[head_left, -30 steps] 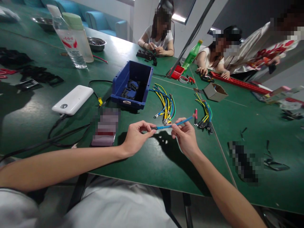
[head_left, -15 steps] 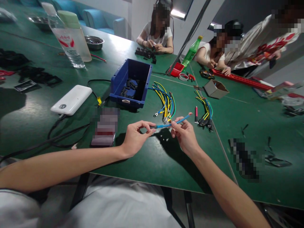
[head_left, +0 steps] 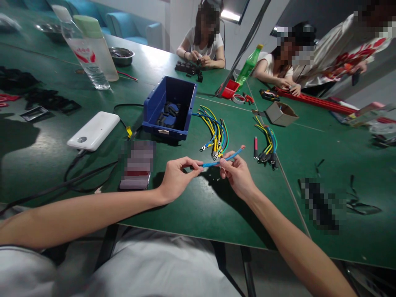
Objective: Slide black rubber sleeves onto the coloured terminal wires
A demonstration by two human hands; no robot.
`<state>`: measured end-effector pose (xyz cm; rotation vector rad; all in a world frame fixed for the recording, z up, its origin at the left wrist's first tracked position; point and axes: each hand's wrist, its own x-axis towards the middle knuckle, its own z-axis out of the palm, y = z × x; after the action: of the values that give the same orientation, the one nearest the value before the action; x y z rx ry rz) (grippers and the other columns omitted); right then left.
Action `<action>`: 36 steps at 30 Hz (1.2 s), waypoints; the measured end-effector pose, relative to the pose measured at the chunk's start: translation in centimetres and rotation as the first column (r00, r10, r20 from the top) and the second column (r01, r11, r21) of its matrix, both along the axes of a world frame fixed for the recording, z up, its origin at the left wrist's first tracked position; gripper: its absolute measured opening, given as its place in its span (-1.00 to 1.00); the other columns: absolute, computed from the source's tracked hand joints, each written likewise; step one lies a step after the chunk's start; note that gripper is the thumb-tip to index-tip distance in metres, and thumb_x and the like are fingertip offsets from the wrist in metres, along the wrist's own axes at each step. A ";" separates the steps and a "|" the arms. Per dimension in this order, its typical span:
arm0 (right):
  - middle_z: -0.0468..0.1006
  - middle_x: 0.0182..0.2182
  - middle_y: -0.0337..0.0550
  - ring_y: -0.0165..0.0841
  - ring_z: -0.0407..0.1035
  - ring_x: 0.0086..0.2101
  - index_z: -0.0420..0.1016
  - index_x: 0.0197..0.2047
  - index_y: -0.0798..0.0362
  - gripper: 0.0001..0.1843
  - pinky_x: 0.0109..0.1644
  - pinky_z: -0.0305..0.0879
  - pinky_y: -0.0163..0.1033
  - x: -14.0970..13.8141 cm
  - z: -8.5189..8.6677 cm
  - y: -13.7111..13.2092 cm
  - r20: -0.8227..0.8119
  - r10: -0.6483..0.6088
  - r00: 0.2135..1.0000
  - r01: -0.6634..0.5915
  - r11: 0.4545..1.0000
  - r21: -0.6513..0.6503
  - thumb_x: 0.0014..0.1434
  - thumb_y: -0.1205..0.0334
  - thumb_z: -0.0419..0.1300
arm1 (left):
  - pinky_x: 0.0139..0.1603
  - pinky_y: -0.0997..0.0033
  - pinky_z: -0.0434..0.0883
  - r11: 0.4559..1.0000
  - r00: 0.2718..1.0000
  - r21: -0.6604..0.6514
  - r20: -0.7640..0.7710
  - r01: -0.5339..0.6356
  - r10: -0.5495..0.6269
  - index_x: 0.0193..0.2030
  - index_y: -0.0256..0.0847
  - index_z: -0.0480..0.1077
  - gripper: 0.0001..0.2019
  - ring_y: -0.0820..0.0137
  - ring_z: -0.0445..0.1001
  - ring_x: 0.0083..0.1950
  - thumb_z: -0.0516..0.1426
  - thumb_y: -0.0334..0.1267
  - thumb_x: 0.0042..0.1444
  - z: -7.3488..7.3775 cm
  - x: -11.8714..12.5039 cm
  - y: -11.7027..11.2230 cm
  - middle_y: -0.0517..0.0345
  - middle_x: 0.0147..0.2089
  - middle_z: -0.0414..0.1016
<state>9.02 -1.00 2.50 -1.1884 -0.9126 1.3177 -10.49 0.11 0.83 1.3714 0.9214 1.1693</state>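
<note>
A short blue wire [head_left: 223, 158] is held level just above the green table [head_left: 198, 214] between both hands. My left hand [head_left: 177, 178] pinches its near end with thumb and forefinger. My right hand [head_left: 237, 174] is closed round the wire further along, and the bare tip sticks out past it to the upper right. Just behind the hands lies a bundle of yellow, blue and green wires [head_left: 215, 137] with ring terminals. A second wire bundle [head_left: 267, 145] lies to the right, beside a small red piece [head_left: 255, 145].
A blue bin [head_left: 170, 109] with dark parts stands behind the wires. A white power bank [head_left: 93, 130] with black cables lies to the left, two bottles [head_left: 89, 45] further back. A cardboard box [head_left: 280, 114] sits at the right. Three other people work at the far side.
My right hand has slid a little left along the wire toward my left hand, and the wire's free end has tilted upward, away from the red piece.
</note>
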 end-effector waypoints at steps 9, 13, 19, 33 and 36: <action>0.46 -0.58 -0.38 -0.55 0.23 -0.68 0.32 -0.34 0.00 -0.57 -0.65 0.16 -0.44 1.5 0.8 0.7 -0.078 -0.216 0.973 0.221 0.973 0.068 -0.14 0.08 0.46 | -0.13 0.36 0.48 0.928 0.960 0.357 -0.203 -0.110 0.192 -0.27 -0.22 0.52 -0.86 0.35 0.57 -0.21 0.24 -0.20 0.09 4.6 -1.5 3.4 0.05 -0.19 0.63; 0.49 -0.57 -0.35 -0.56 0.24 -0.68 0.32 -0.35 0.01 -0.57 -0.64 0.17 -0.45 1.9 0.4 1.2 -0.077 -0.248 0.966 0.254 0.964 0.083 -0.14 0.07 0.46 | -0.13 0.39 0.42 0.798 0.794 0.582 -0.406 -0.157 0.452 -0.21 -0.25 0.53 -0.84 0.34 0.53 -0.17 0.17 -0.26 0.12 7.5 -4.0 9.9 0.05 -0.14 0.61; 0.55 -0.53 -0.30 -0.56 0.25 -0.68 0.32 -0.33 0.01 -0.59 -0.65 0.16 -0.44 1.8 0.0 1.0 -0.051 -0.216 0.975 0.220 0.968 0.118 -0.09 0.06 0.44 | 0.02 0.25 0.37 0.923 0.211 0.306 -0.943 0.232 0.259 -0.09 -0.26 0.56 -0.73 0.12 0.51 -0.04 0.17 -0.32 0.06 7.7 -5.2 19.2 -0.09 -0.17 0.57; 0.56 -0.55 -0.28 -0.56 0.24 -0.70 0.28 -0.31 0.03 -0.57 -0.66 0.13 -0.46 1.9 -0.4 1.1 -0.042 -0.192 0.980 0.196 0.973 0.124 -0.08 0.05 0.42 | 0.10 0.10 0.32 0.932 -0.098 0.233 -0.958 0.278 0.269 -0.06 -0.42 0.51 -0.69 -0.07 0.43 0.11 0.12 -0.29 0.11 5.5 -2.4 23.0 -0.38 0.02 0.48; 0.56 -0.55 -0.28 -0.56 0.25 -0.70 0.28 -0.31 0.03 -0.57 -0.66 0.13 -0.45 1.9 -0.3 1.1 -0.046 -0.199 0.979 0.204 0.972 0.121 -0.08 0.05 0.42 | 0.09 0.09 0.33 0.924 -0.101 0.277 -0.945 0.264 0.312 0.00 -0.45 0.48 -0.64 -0.09 0.43 0.11 0.06 -0.25 0.16 6.2 -2.5 21.9 -0.42 0.05 0.46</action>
<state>10.95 0.08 2.19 -1.1262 -0.8155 1.0983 -12.98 21.98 6.99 2.7172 1.8268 -0.0880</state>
